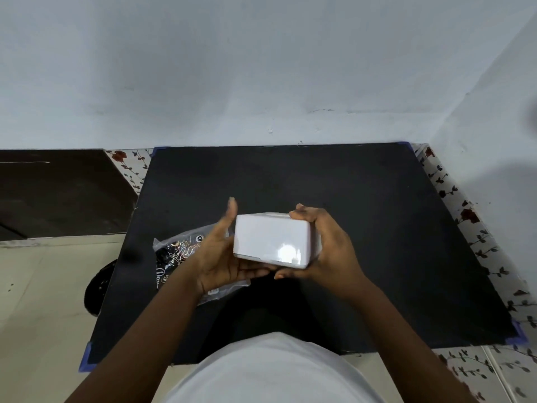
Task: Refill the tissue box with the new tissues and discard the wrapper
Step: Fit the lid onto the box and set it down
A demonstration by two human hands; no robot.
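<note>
A white glossy tissue box [273, 239] is held above the black table top [377, 228], tilted so that one plain side faces me. My right hand [325, 245] grips its right end, with fingers over the top and underneath. My left hand [223, 254] cups its left end from below, thumb raised and apart from the box. A black, gold-printed pack of new tissues in clear plastic wrapper [177, 257] lies on the table to the left, partly hidden under my left hand and wrist.
The black table stands against a pale wall, with blue tape at its corners [87, 356]. A floral-patterned surface [476, 237] runs along its right side. A dark round object [96, 289] sits on the floor at the left, and a dark brown panel [58, 193] stands farther back.
</note>
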